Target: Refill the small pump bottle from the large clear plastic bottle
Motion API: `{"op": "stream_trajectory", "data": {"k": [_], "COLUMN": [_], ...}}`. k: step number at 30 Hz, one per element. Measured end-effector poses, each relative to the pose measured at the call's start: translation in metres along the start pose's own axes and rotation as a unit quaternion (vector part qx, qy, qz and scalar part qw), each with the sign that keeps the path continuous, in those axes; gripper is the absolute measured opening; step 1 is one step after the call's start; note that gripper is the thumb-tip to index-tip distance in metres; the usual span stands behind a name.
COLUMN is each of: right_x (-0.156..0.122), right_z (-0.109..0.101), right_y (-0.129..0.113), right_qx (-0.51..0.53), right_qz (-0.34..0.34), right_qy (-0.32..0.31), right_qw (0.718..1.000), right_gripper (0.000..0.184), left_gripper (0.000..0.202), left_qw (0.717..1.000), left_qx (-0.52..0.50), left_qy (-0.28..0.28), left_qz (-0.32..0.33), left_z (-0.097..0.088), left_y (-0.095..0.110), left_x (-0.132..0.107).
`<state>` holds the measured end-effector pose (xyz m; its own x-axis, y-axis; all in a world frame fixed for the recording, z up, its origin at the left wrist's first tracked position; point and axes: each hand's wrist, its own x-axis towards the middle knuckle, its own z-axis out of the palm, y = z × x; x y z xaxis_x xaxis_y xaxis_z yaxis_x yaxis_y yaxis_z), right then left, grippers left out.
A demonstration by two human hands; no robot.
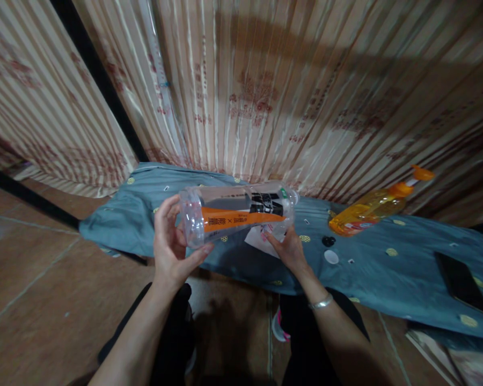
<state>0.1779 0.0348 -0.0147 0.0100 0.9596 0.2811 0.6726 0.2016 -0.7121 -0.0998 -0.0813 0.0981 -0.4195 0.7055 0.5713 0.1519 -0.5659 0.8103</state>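
A clear plastic bottle point(225, 214) with an orange and black label lies sideways in the air between my two hands, over the blue cloth. My left hand point(175, 246) cups its base end on the left, thumb underneath along the near side. Around the neck end on the right, my right hand point(287, 246) grips it, with the thumb on the near side and the other fingers mostly hidden behind. Beneath the bottle, close to my right hand, a white paper point(261, 241) with a pinkish print shows on the cloth.
The blue cloth point(370, 279) covers a long narrow surface. On it are a yellow pump bottle point(358, 214) tilted over, a small black item point(328, 241), a white round cap point(331, 257) and a black phone point(462, 281). A striped curtain point(257, 96) hangs behind; dark poles point(100, 80) stand left.
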Motion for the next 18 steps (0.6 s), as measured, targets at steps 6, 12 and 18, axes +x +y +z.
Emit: {"op": "stream_trajectory", "data": {"k": [6, 12, 18], "right_x": [-0.0001, -0.0003, 0.0], "right_z": [-0.0017, -0.003, -0.0026], "right_y": [-0.0029, -0.0038, -0.0022], "right_qx": [0.007, 0.003, 0.004], "right_qz": [0.003, 0.007, 0.004], "right_qy": [-0.013, -0.014, -0.011], "right_qw": [1.0, 1.0, 1.0], "right_gripper": [0.059, 0.057, 0.059], "left_gripper": [0.101, 0.098, 0.1], "left_qw": [1.0, 1.0, 1.0], "left_qx": [0.003, 0.004, 0.013], "left_qy": [0.001, 0.004, 0.004], "left_qz": [-0.001, 0.016, 0.015], "left_z": [-0.0002, 0.001, -0.0008], "left_y": [0.0, -0.0002, -0.0029], "left_x": [0.0004, 0.0006, -0.0007]}}
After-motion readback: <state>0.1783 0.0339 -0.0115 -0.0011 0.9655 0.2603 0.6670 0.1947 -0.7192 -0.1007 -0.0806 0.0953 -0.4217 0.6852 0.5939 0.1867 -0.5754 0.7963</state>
